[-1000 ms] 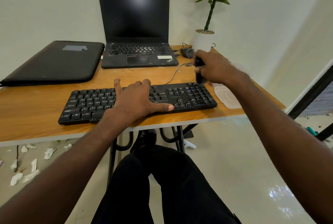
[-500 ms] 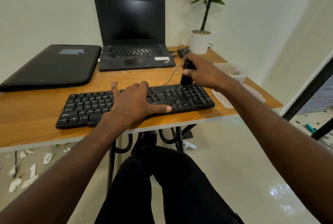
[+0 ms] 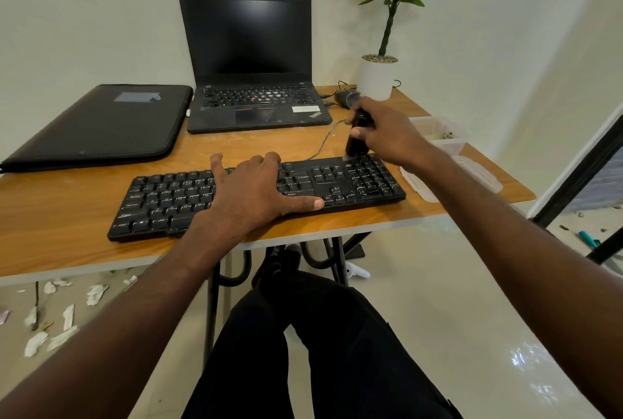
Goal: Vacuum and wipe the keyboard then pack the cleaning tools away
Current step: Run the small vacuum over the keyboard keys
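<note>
- The right hand (image 3: 391,135) grips one small black handheld vacuum (image 3: 358,139); its fingers (image 3: 360,133) are curled round the body and cover most of it, so its shape is hard to make out.
- The vacuum's lower tip is blurred right at the far edge of the keyboard (image 3: 256,196), above the number pad; whether it touches the keys cannot be told.
- The left hand (image 3: 256,193) lies flat on the middle of the one black keyboard, fingers straight and spread, thumb stretched toward the right hand; it hides the keys beneath it.
- The keyboard sits on the desk (image 3: 54,216) close to the near edge, with bare wood to the left of the left hand.
- Just beyond the right fingers lie a thin grey cable (image 3: 323,144) and a dark mouse (image 3: 345,98), half hidden behind the hand.
- To the right of the right hand stand one clear plastic box (image 3: 441,135), its contents too small to tell, and one clear lid (image 3: 478,176) partly covered by the forearm, near the desk's right edge.
- Further back: one open laptop (image 3: 249,58) with a dark screen, one black sleeve (image 3: 101,125) cut off at the left, one potted plant (image 3: 377,78) cropped at the top.
- White paper scraps (image 3: 64,317) are scattered on the floor to the left, below the desk.
</note>
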### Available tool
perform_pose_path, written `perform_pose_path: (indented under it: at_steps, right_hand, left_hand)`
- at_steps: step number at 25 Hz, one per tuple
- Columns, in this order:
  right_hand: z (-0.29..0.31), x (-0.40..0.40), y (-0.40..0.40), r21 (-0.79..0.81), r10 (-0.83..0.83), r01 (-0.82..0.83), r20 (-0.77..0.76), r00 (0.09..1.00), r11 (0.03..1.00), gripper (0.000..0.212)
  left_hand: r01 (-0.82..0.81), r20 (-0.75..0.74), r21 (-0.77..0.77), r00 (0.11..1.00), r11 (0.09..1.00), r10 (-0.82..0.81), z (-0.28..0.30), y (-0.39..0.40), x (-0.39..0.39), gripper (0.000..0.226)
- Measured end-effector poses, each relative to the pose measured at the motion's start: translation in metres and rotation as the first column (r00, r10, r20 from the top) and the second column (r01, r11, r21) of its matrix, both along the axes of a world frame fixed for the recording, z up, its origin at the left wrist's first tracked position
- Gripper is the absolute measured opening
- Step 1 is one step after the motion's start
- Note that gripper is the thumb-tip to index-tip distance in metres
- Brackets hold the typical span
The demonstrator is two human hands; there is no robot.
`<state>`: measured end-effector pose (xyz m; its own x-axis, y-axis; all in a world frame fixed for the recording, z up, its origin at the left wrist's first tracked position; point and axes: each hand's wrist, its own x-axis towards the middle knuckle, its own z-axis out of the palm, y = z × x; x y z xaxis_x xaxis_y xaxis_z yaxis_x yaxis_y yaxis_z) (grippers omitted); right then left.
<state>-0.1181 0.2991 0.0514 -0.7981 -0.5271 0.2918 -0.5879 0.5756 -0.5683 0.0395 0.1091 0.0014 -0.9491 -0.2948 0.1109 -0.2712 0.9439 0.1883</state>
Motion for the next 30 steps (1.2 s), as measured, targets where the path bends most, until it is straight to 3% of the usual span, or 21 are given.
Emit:
perform_pose_path:
  at_steps: [2, 4, 7, 9, 13, 16, 18, 20, 22, 23, 25, 26, 30]
  right_hand:
    - [0.000, -0.008, 0.005, 0.141, -0.127, 0.146, -0.138, 0.982, 0.979, 0.027]
    - [0.002, -0.010, 0.007, 0.157, -0.173, 0.210, -0.222, 0.960, 0.965, 0.032]
    - [-0.002, 0.002, -0.006, -0.088, -0.049, 0.037, -0.133, 0.990, 0.995, 0.034]
    - [-0.012, 0.011, -0.019, -0.124, 0.059, -0.073, -0.115, 0.992, 0.990, 0.033]
    - [-0.011, 0.008, -0.020, 0.018, 0.166, -0.165, -0.046, 0.985, 0.986, 0.030]
    - [0.005, -0.009, -0.009, 0.263, 0.020, 0.040, -0.221, 0.975, 0.964, 0.036]
    - [0.000, -0.007, -0.006, 0.157, -0.020, 0.065, -0.269, 0.963, 0.985, 0.034]
    - [-0.011, 0.000, -0.009, 0.001, 0.098, -0.100, -0.185, 0.978, 0.995, 0.030]
    - [-0.016, 0.003, -0.010, 0.010, 0.198, -0.198, -0.088, 0.976, 0.980, 0.029]
    - [-0.013, 0.000, -0.010, 0.083, 0.182, -0.175, -0.096, 0.979, 0.981, 0.030]
    - [-0.005, -0.004, -0.009, 0.257, 0.075, -0.003, -0.272, 0.959, 0.966, 0.035]
    - [-0.003, -0.003, -0.010, 0.251, 0.042, 0.042, -0.324, 0.945, 0.967, 0.036]
    - [-0.007, 0.004, -0.004, 0.019, 0.178, -0.177, -0.072, 0.981, 0.984, 0.032]
  left_hand:
    - [0.003, -0.003, -0.003, 1.000, 1.000, -0.003, -0.001, 0.000, 0.000, 0.126]
    - [0.002, -0.004, -0.004, 1.000, 1.000, -0.002, 0.000, 0.000, 0.000, 0.128]
    - [-0.002, 0.002, -0.004, 1.000, 1.000, 0.002, 0.001, 0.000, -0.001, 0.129]
    - [-0.006, -0.001, -0.008, 1.000, 1.000, 0.006, 0.000, 0.000, -0.001, 0.130]
    - [-0.005, 0.001, -0.017, 1.000, 1.000, 0.005, -0.001, 0.000, -0.001, 0.127]
    - [-0.005, -0.002, -0.012, 1.000, 1.000, 0.005, -0.001, -0.001, -0.001, 0.126]
    - [-0.002, -0.006, -0.012, 1.000, 1.000, 0.002, -0.002, -0.001, -0.001, 0.126]
    - [-0.003, -0.007, -0.014, 1.000, 1.000, 0.003, -0.002, -0.001, -0.002, 0.126]
    - [-0.006, -0.007, -0.018, 1.000, 1.000, 0.006, -0.002, -0.001, -0.002, 0.126]
    - [-0.008, -0.007, -0.019, 1.000, 1.000, 0.008, -0.002, -0.001, -0.002, 0.126]
    - [-0.010, -0.001, -0.016, 1.000, 1.000, 0.010, -0.002, -0.001, -0.001, 0.126]
    - [-0.010, 0.005, -0.015, 1.000, 1.000, 0.010, -0.001, -0.001, -0.001, 0.126]
    - [-0.006, 0.013, -0.019, 1.000, 1.000, 0.007, -0.001, 0.000, -0.001, 0.127]
